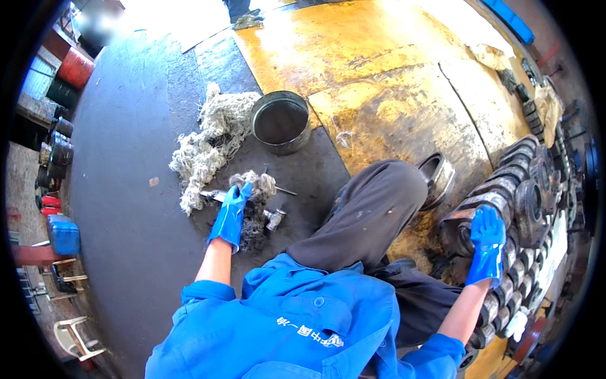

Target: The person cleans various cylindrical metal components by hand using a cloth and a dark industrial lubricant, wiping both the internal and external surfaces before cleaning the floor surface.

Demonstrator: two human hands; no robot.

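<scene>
My left hand [231, 215], in a blue rubber glove, reaches down to a smaller, dirty grey clump of cotton waste [262, 184], its fingers closed at the clump's edge. Beside that hand lie a flat metal blade [213, 194], a thin rod [286, 191] and a hammer-like metal head [274, 219]. Darker, soiled fibres [254, 230] lie below them. My right hand [487, 237], gloved the same way, rests with fingers stretched out against a row of greasy metal rings [467, 218]; nothing shows in it.
An open round metal tub [281, 148] with dark contents stands ahead, beside a big pale heap of cotton waste [218, 129]. One loose metal ring [437, 180] sits by my knee. Stacked rings [524, 170] line the right. A blue jerrycan [64, 237] and a stool [76, 338] stand far left.
</scene>
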